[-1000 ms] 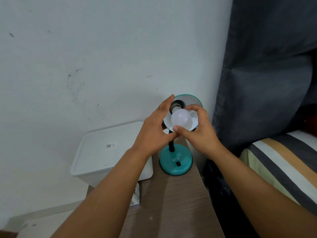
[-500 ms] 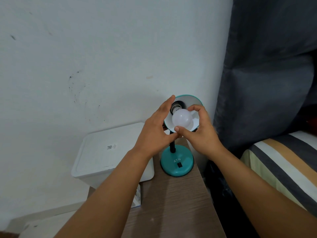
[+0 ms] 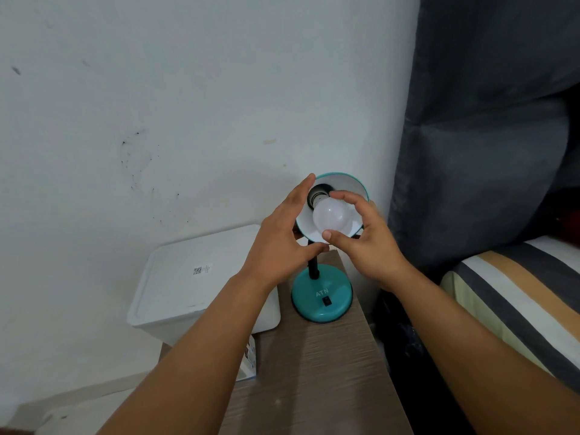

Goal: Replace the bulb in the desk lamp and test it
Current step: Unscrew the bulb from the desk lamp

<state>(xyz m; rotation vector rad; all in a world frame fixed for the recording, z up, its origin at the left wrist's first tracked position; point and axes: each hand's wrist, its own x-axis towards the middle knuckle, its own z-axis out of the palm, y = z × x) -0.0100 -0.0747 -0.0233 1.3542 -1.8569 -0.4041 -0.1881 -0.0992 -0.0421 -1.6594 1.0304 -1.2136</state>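
A round frosted white bulb (image 3: 333, 218) sat in the mouth of the teal desk lamp's shade (image 3: 351, 183), its neck meeting the dark socket (image 3: 317, 193) deep inside the white-lined cone. The right hand (image 3: 367, 243) curled round the bulb from the right, with the thumb under its lower edge and the index finger arched over its top, so the bulb lay between those digits. The left hand (image 3: 282, 243) cupped the shade's left rim, fingers extended up along the outside edge and thumb reaching under the shade towards the right thumb; whether the two thumbs touched could not be told. The bulb lay just right of the left hand's fingers, separated from them by the rim.

The lamp's round teal base (image 3: 321, 298), marked ATN with a black switch, stood on the far end of a narrow wood-grain table (image 3: 314, 372). A white lidded plastic box (image 3: 194, 284) sat beside the table on the left, and a striped mattress (image 3: 518, 302) lay to the right.
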